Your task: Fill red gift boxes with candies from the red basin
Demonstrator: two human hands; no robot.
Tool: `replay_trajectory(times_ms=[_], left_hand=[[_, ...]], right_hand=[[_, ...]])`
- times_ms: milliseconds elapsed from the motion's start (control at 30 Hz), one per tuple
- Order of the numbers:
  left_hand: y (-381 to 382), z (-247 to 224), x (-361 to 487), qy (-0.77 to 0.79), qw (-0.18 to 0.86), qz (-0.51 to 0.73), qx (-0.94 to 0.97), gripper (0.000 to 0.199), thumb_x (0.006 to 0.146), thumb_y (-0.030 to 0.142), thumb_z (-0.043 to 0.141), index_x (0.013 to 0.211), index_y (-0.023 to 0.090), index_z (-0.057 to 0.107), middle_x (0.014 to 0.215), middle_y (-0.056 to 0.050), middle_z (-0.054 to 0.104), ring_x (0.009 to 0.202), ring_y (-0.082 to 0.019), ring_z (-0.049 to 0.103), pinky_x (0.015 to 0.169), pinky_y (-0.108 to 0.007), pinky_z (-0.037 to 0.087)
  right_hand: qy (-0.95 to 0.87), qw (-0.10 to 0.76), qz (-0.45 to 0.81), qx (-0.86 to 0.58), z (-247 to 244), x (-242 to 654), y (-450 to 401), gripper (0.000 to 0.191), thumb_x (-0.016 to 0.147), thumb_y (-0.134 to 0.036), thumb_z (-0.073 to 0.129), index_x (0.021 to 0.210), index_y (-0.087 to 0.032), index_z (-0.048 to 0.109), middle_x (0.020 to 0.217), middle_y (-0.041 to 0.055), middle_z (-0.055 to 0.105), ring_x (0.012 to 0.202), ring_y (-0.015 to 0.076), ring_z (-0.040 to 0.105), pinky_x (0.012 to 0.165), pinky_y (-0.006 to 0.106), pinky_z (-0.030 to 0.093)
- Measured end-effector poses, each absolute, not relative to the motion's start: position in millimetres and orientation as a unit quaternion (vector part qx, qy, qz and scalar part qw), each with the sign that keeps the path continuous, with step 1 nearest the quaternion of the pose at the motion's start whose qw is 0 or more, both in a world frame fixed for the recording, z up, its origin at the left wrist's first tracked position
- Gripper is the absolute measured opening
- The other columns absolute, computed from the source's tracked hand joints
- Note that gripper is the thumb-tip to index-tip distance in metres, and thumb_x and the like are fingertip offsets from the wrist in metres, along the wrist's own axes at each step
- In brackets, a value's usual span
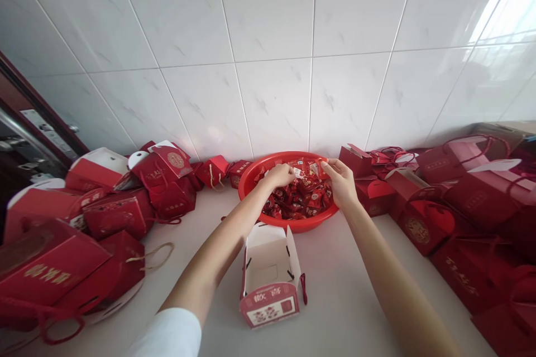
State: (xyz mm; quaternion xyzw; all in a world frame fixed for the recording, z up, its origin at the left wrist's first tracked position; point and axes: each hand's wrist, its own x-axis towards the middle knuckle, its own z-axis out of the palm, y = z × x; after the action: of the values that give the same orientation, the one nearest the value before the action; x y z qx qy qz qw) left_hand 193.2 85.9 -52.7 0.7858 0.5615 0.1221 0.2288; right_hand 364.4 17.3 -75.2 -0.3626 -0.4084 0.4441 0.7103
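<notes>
A red plastic basket (298, 226) stands by the tiled wall, filled with red-wrapped candies (293, 201). My left hand (281, 175) reaches over its left side with curled fingers down among the wrappers; whatever they grip is hidden. At the basket's right side, my right hand (342, 183) pinches a small red candy packet (321, 167) between thumb and fingers. In front of the basket sits an open red gift box (270, 295), its white inside showing no contents and a dark red cord loop (304, 289) hanging from its right side.
Several red gift boxes (119, 215) are piled on the left of the white tabletop (335, 290). More red boxes and bags (422, 228) crowd the right side. White tiles (276, 106) rise directly behind the basket, and a dark frame with a metal bar (33, 139) stands at far left.
</notes>
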Motion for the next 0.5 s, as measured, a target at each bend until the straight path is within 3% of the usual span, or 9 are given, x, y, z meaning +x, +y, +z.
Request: replay_trajectory(times_ms=[33,133,267,333,433,500], left_hand=[[87,-53,191,0.569,0.219,0.095,0.787,0.014,0.078,0.018,0.063,0.082,0.019,0.076,0.097,-0.007,0.077,0.097,-0.024,0.069,0.08,-0.029,0.052],[88,-55,185,0.573,0.222,0.026,0.789,0.031,0.064,0.005,0.064,0.085,0.024,0.078,0.103,-0.003,0.077,0.099,-0.024,0.069,0.078,-0.026,0.051],[91,-59,182,0.567,0.232,-0.019,0.79,0.044,0.053,0.005,0.07,0.09,0.027,0.078,0.1,0.0,0.078,0.09,-0.022,0.07,0.072,-0.024,0.051],[94,-61,181,0.558,0.234,0.003,0.796,0.035,0.054,0.01,0.073,0.086,0.025,0.078,0.091,-0.001,0.077,0.084,-0.021,0.069,0.069,-0.024,0.05],[97,-63,181,0.543,0.23,0.066,0.805,0.012,0.065,0.025,0.073,0.076,0.02,0.074,0.076,-0.001,0.072,0.076,-0.019,0.066,0.066,-0.024,0.047],[98,-63,181,0.538,0.225,0.1,0.806,0.014,0.072,0.032,0.07,0.071,0.018,0.071,0.069,-0.001,0.068,0.072,-0.019,0.064,0.064,-0.025,0.045]], right_hand=[[-0.41,0.71,0.442,-0.365,-76,365,18,0.039,0.059,-0.051,0.085,0.075,-0.021,0.066,0.076,-0.0003,0.068,0.068,0.0149,0.06,0.056,0.025,0.045],[-0.411,0.712,0.434,-0.369,-76,365,18,0.039,0.06,-0.052,0.084,0.075,-0.022,0.065,0.075,-0.0004,0.067,0.07,0.0155,0.06,0.056,0.025,0.044],[-0.406,0.716,0.437,-0.362,-75,364,17,0.039,0.06,-0.051,0.085,0.075,-0.022,0.065,0.074,-0.0009,0.067,0.068,0.0147,0.059,0.057,0.026,0.045],[-0.404,0.716,0.441,-0.359,-75,364,17,0.039,0.06,-0.051,0.086,0.075,-0.021,0.065,0.074,-0.0005,0.067,0.068,0.015,0.06,0.058,0.026,0.046],[-0.403,0.718,0.441,-0.358,-75,364,17,0.04,0.06,-0.052,0.086,0.075,-0.021,0.066,0.075,-0.0003,0.068,0.068,0.0151,0.06,0.058,0.026,0.047],[-0.403,0.718,0.44,-0.36,-75,364,18,0.04,0.06,-0.052,0.086,0.076,-0.021,0.066,0.075,-0.0005,0.068,0.068,0.0148,0.059,0.059,0.026,0.047]])
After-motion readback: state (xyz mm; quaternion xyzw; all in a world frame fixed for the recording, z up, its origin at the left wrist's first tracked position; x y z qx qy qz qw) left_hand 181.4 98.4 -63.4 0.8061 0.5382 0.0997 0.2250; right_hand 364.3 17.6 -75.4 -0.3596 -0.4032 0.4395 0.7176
